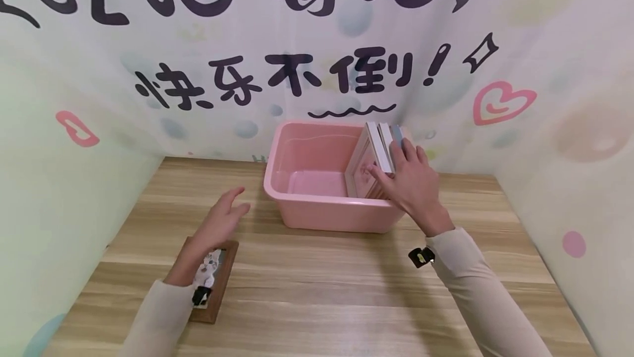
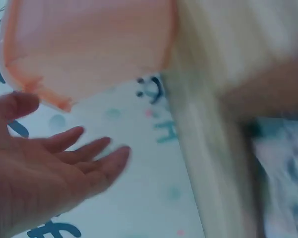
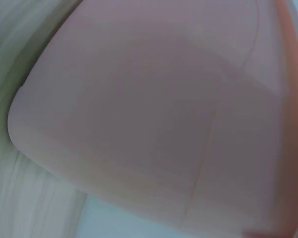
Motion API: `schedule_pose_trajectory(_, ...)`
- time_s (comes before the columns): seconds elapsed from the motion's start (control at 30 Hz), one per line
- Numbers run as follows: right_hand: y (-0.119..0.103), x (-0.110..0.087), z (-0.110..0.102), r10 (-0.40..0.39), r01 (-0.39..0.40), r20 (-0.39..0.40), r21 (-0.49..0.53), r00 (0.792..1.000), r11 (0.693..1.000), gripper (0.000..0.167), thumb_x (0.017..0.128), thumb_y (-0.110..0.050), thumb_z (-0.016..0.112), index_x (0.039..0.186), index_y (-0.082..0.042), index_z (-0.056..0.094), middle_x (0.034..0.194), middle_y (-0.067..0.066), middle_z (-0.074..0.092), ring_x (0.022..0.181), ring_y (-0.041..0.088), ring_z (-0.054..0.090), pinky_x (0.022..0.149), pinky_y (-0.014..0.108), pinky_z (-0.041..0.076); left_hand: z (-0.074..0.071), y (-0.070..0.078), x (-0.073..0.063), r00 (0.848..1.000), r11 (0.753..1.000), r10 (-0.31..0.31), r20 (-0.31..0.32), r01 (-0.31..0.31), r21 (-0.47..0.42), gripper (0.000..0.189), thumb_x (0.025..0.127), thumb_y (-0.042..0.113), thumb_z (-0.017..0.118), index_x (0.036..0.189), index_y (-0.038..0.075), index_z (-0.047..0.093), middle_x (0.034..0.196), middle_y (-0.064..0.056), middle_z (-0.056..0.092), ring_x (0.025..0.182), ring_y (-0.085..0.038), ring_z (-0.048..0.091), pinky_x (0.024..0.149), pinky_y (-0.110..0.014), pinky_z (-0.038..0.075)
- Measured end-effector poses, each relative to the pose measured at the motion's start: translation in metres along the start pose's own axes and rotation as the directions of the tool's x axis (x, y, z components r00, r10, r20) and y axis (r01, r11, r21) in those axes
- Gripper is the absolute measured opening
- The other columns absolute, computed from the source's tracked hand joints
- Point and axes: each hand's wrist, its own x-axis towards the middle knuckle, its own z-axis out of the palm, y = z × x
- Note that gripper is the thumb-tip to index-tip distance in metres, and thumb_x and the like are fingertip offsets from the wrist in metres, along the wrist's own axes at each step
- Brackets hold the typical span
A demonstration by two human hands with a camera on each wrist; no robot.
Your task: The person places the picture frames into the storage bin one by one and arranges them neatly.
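Note:
A pink plastic basin [image 1: 342,215] stands on the table against the back wall. Several thin framed pictures [image 1: 365,167] with white edges lean upright in its right end, one showing a blue edge. My right hand [image 1: 413,186] grips these frames from above, thumb on the left face and fingers over the top; the right wrist view shows only the basin's outer wall [image 3: 139,114]. Left of the basin, my left hand [image 1: 221,222] hovers with fingers spread and nothing in them. Under its wrist lies a brown wooden picture frame [image 1: 223,285] with a white cat picture, partly covered by the forearm.
The wood-grain table [image 1: 307,296] meets a printed cloth wall [image 1: 238,126] with large dark characters at the back. Side walls [image 1: 584,208] close in the table on the left and right. In the left wrist view, the basin [image 2: 99,54] appears beyond the thumb.

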Motion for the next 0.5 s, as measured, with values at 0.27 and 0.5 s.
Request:
schedule_pose_trajectory(0.27,0.006,-0.006,-0.008,-0.007,0.006,0.093,0.01,0.996,1.0,0.083,0.091,-0.071,0.041,0.146,-0.009,0.039,0.152,0.023,0.036,0.123,0.049,0.047,0.076,0.067,0.05,-0.003,-0.039,-0.035,0.996,0.923,-0.052,0.07,0.021,0.384,0.074,0.102,0.039,0.045,0.148,-0.017,0.025,0.152,-0.044,0.012,0.139,-0.061,0.012,0.104,-0.076,0.022)
schedule_pose_trajectory(0.5,0.008,-0.012,-0.008,0.005,-0.007,0.068,0.037,0.998,0.999,0.083,0.091,-0.071,0.042,0.148,-0.01,0.039,0.151,0.026,0.036,0.112,0.049,0.055,0.073,0.063,0.052,-0.001,-0.053,-0.051,0.966,0.822,-0.238,0.105,0.143,0.551,0.091,0.096,0.057,0.048,0.15,-0.012,0.022,0.151,-0.043,0.012,0.13,-0.073,0.013,0.087,-0.076,0.039)
